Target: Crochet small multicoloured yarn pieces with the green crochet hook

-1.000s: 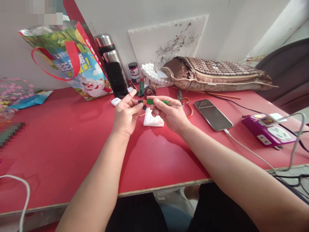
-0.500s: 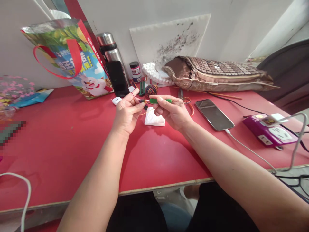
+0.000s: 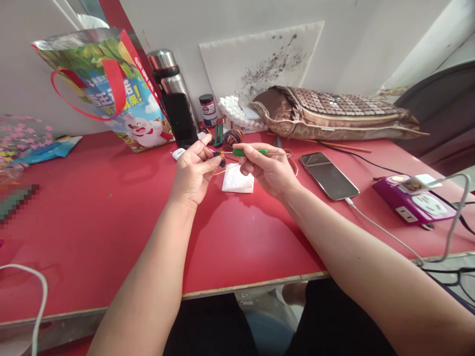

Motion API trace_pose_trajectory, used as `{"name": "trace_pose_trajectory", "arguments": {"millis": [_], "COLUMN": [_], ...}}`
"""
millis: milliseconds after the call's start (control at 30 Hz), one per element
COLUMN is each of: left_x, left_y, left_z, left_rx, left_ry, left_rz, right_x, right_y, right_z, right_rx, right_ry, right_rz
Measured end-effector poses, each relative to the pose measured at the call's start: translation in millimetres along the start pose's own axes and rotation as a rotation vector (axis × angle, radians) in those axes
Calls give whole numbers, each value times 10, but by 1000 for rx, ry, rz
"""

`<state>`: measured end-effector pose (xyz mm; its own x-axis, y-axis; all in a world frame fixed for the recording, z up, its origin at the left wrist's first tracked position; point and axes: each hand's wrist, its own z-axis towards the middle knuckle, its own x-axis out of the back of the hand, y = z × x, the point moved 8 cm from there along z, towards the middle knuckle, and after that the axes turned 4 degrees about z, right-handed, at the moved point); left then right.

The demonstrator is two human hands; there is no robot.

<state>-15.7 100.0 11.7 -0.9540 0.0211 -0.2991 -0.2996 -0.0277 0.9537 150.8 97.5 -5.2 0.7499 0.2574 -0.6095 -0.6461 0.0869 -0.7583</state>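
My right hand [image 3: 270,170] is closed around a crochet hook [image 3: 239,153] with a green handle, its thin metal shaft pointing left. Between the fingers of my left hand [image 3: 193,173] is a small dark multicoloured crochet piece [image 3: 221,158], with a strand of yarn looped over the raised index finger. The hook's tip meets the piece, though the exact stitch is too small to make out. Just behind lies a ball of multicoloured yarn [image 3: 233,137]. Under the hands a folded white tissue [image 3: 238,180] rests on the red table [image 3: 148,232].
On the right are a charging phone [image 3: 328,174] and a purple power strip [image 3: 419,200]. A steel thermos [image 3: 174,79], a dark phone [image 3: 180,118] and a colourful bag [image 3: 111,89] stand at the back left. A brown beaded cushion [image 3: 334,111] lies along the wall.
My right hand and the crochet hook have shifted slightly to the right, so more of the shaft shows beside the crochet piece. My left hand has moved only a little.
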Motion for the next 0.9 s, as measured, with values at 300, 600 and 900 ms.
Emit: {"name": "trace_pose_trajectory", "arguments": {"millis": [300, 600, 900], "left_x": [2, 18, 8], "left_y": [-21, 5, 48], "left_z": [6, 8, 7], "left_rx": [29, 20, -31], "left_ry": [5, 42, 50], "left_rz": [-52, -79, -85], "right_x": [20, 10, 20], "right_y": [-7, -36, -50], "right_z": [-1, 8, -8], "right_rx": [-5, 18, 54], "right_ry": [34, 13, 27], "right_rz": [-15, -9, -74]}}
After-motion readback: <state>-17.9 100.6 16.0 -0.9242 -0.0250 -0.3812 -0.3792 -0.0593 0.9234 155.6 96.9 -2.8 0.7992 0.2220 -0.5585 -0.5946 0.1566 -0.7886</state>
